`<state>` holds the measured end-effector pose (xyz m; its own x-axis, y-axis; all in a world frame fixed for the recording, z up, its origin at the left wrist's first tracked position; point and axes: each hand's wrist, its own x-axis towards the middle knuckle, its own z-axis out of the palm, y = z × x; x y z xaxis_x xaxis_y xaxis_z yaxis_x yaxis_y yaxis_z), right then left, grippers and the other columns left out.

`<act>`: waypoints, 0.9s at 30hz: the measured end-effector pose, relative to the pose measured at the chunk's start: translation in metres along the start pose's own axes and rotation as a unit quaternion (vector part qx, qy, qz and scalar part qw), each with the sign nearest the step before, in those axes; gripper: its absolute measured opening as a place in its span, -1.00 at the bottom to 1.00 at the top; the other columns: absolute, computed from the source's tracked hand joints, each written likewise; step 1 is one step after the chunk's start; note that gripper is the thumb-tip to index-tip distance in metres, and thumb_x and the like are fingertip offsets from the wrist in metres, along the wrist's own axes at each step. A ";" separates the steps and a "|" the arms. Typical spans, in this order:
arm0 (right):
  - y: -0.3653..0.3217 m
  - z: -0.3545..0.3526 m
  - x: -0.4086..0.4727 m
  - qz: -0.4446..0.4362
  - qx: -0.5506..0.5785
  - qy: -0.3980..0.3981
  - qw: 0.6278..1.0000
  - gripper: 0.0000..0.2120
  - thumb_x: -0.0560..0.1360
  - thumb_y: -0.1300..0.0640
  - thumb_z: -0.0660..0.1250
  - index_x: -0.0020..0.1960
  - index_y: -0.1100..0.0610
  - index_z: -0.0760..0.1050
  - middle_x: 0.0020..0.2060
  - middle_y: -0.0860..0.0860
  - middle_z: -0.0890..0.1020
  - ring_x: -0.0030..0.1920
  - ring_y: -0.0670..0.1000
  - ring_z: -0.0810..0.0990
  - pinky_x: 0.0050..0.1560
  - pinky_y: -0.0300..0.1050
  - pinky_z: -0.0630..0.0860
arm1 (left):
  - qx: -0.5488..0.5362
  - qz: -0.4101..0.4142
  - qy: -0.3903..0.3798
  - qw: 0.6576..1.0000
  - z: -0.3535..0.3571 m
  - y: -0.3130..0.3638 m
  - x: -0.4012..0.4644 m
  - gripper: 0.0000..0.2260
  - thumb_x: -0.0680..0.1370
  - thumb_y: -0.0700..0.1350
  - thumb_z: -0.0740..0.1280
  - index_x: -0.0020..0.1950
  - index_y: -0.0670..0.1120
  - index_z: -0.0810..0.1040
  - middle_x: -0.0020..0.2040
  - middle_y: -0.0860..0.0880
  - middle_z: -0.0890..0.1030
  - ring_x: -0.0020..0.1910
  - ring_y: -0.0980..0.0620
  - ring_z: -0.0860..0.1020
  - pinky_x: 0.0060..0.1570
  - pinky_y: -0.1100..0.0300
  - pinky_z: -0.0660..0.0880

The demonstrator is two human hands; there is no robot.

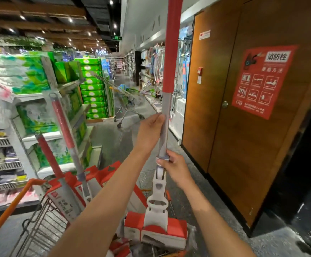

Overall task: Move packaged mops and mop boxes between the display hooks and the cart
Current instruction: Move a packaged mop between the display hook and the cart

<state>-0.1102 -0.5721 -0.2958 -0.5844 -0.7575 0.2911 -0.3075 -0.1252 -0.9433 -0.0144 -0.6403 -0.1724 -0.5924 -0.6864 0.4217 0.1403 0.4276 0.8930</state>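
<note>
Mop with a long red and grey pole (164, 115) is standing almost straight up in the middle of the view, and a person is holding it with both hands. Its white plastic neck and its red and white wrapped head (155, 231) are sitting low at the front of the orange wire shopping cart (12, 204), with the head over the cart's near end. The left hand (151, 129) is wrapping its fingers around the grey part of the pole, higher up. The right hand (176, 168) is gripping the pole lower down, right at the grey ring where the pole is joining the white neck. Both arms are reaching forward over the cart.

Two more red and grey mops (64, 125) are leaning in the cart to the left, tilting away toward the shelves. Flat red and white mop boxes (95, 179) are standing in the cart around them.

On the left, white shelves (39, 136) are holding green packs. On the right, a big brown wooden door (225, 108) is showing a red poster (264, 80) with white pictures. Far down the aisle, a silver shopping cart (128, 106) is standing on the grey floor, near racks of hanging cleaning tools (156, 67).
</note>
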 end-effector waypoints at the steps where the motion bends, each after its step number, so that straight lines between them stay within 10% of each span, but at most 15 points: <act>1: -0.003 -0.006 -0.001 -0.004 0.004 0.017 1.000 -0.84 0.50 0.28 0.44 0.06 0.13 0.64 -0.20 -0.12 0.70 -0.18 -0.20 0.65 -0.19 -0.35 0.50 | 0.012 0.006 -0.005 1.000 0.004 0.002 -0.007 -0.67 0.70 -0.04 0.20 -0.24 -0.11 0.38 -0.40 0.10 0.34 -0.38 0.14 0.30 -0.26 0.15 0.24; 7: -0.028 -0.052 -0.010 -0.041 0.061 0.140 0.987 -0.78 0.48 0.38 0.43 0.01 0.10 0.62 -0.28 -0.18 0.70 -0.24 -0.23 0.64 -0.25 -0.36 0.53 | -0.100 -0.103 0.008 0.990 0.035 -0.028 -0.065 -0.77 0.70 -0.05 0.21 -0.08 -0.04 0.58 -0.04 -0.13 0.65 0.01 -0.09 0.64 0.10 0.05 0.55; 12: -0.038 -0.084 -0.025 -0.033 0.108 0.251 0.961 -0.86 0.48 0.28 0.47 -0.05 0.07 0.62 -0.20 -0.01 0.67 -0.17 0.00 0.63 -0.09 0.06 0.60 | -0.206 -0.276 -0.033 0.938 0.071 -0.046 -0.095 -0.61 0.71 0.04 0.15 -0.08 -0.19 0.59 -0.13 -0.20 0.63 -0.20 -0.07 0.60 -0.22 0.19 0.56; 16: -0.043 -0.099 -0.044 -0.043 0.113 0.301 0.946 -0.86 0.51 0.24 0.46 -0.14 0.03 0.58 -0.25 -0.01 0.61 -0.18 0.00 0.60 -0.06 0.21 0.61 | -0.206 -0.376 -0.108 0.897 0.095 -0.058 -0.112 -0.44 0.69 0.20 0.08 0.20 -0.28 0.55 0.05 -0.24 0.66 -0.02 -0.11 0.66 -0.07 0.13 0.61; 22: -0.052 -0.111 -0.074 -0.053 0.123 0.388 0.912 -0.91 0.52 0.16 0.46 -0.11 0.00 0.61 -0.29 -0.10 0.64 -0.21 -0.04 0.66 -0.15 -0.06 0.66 | -0.422 -0.480 -0.105 0.762 0.126 -0.068 -0.126 -0.12 0.61 0.36 0.07 0.58 -0.37 0.04 0.51 -0.40 0.29 0.48 -0.31 0.33 0.44 -0.13 0.30; 27: -0.050 -0.121 -0.103 -0.025 0.151 0.473 0.867 -0.95 0.51 0.14 0.46 -0.07 0.00 0.63 -0.27 -0.08 0.68 -0.16 0.00 0.70 -0.14 -0.04 0.67 | -0.620 -0.498 -0.049 0.604 0.150 -0.073 -0.132 -0.27 0.65 0.24 0.15 0.57 -0.30 0.13 0.55 -0.35 0.23 0.57 -0.29 0.17 0.54 -0.13 0.09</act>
<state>-0.1260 -0.4105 -0.2596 -0.9746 0.1020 0.1992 -0.2236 -0.4138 -0.8825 -0.0657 -0.4926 -0.3164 -0.9089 -0.1757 -0.3783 0.1257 -0.9802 0.1533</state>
